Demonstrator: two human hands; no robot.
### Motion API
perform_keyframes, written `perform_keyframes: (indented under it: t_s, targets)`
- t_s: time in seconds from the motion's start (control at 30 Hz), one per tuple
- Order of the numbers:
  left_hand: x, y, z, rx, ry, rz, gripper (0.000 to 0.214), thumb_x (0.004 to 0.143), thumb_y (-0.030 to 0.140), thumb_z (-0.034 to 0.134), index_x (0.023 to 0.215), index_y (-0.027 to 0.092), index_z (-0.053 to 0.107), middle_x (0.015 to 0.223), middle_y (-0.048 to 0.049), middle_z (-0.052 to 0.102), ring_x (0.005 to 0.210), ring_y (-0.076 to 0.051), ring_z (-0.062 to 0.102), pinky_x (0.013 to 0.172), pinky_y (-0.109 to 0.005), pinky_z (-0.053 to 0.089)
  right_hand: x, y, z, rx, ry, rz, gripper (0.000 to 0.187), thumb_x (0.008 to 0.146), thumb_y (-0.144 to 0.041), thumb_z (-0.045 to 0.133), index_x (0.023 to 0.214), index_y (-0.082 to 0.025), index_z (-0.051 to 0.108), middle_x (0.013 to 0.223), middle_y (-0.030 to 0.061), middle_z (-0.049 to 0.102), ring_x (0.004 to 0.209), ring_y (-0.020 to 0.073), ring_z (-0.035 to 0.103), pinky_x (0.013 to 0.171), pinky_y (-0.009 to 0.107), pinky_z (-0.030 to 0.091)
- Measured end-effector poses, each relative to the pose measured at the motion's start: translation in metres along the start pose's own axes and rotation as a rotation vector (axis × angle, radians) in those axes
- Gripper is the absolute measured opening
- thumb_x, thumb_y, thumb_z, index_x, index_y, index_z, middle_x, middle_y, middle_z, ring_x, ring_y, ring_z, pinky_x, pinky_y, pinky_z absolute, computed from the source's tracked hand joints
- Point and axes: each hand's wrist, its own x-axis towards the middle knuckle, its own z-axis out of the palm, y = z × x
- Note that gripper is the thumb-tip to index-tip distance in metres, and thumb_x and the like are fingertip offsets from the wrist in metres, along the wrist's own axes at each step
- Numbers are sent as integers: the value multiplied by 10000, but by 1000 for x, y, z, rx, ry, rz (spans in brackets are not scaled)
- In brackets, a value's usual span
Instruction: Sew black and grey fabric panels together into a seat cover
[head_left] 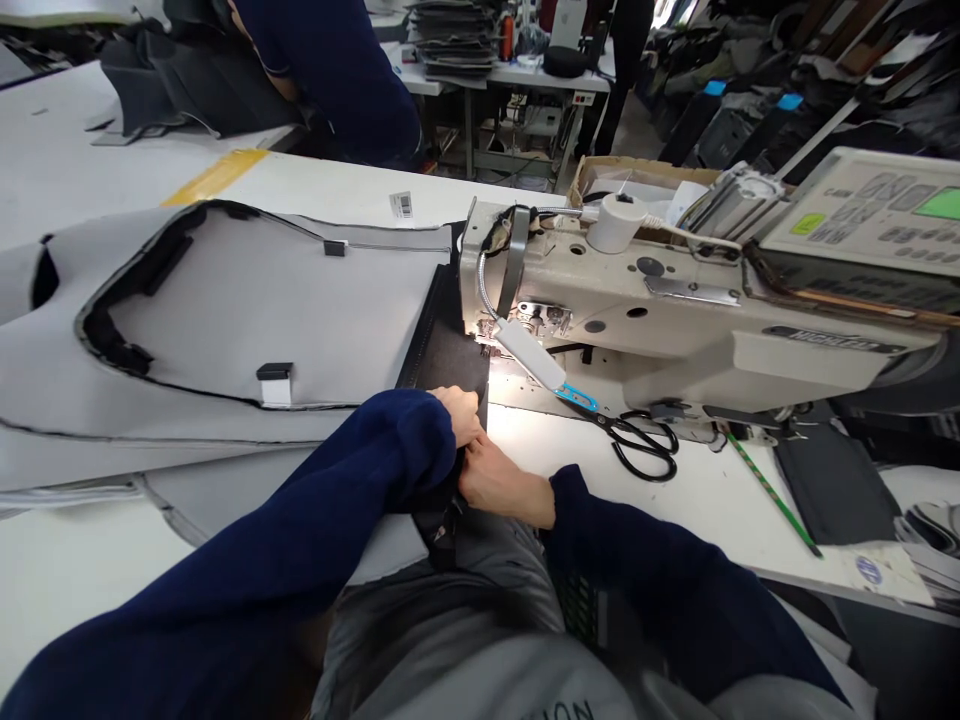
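Close to my lap, my left hand (459, 413) and my right hand (504, 482) meet at the near edge of a black fabric strip (459, 360). The fingers of both are curled closed on that edge, and their tips are partly hidden. The strip runs along the right side of a large grey fabric cover (337, 320) with black-bound edges and small black tabs. Just beyond my hands, the strip lies beside the lit needle area of a sewing machine (675, 310).
Black-handled scissors (646, 445) lie right of my hands, near a grey lamp stick (531, 354). A green striped stick (776, 497) rests farther right. The machine's control panel (870, 210) stands at upper right. Across the white table (322, 178) is another person in dark blue (337, 80).
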Motion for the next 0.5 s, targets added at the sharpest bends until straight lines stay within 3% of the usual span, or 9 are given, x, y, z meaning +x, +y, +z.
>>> perform_keyframes:
  t_s: [0.2,0.3,0.4,0.5]
  targets:
    - [25,-8,-6,-27,30,6,349,772,290,452,1016,180,675,1016,-152,678,939,-338,648,747,-406,501,14,19,0,76,-34,80,186,797,-165,540,778,-134,723,784,146,670,877,299,536,837,515,384]
    - [30,-9,-15,-66,36,32,364,765,280,472,1059,166,655,1067,-147,652,998,-342,622,787,-412,495,20,33,0,99,-63,106,181,778,-160,543,720,-154,714,672,96,647,810,267,533,891,524,371]
    - [14,-14,-20,-109,46,96,384,735,241,509,1091,162,628,1076,-117,612,1004,-299,607,809,-378,493,21,44,-5,107,5,118,153,757,-199,574,743,-129,709,729,108,656,895,284,533,992,526,324]
    - [-22,-22,-7,-232,136,163,379,741,186,496,1097,174,627,980,-74,579,909,-221,602,793,-331,499,14,39,-12,174,146,57,226,816,-236,552,903,-76,685,947,147,658,1013,284,515,1006,451,360]
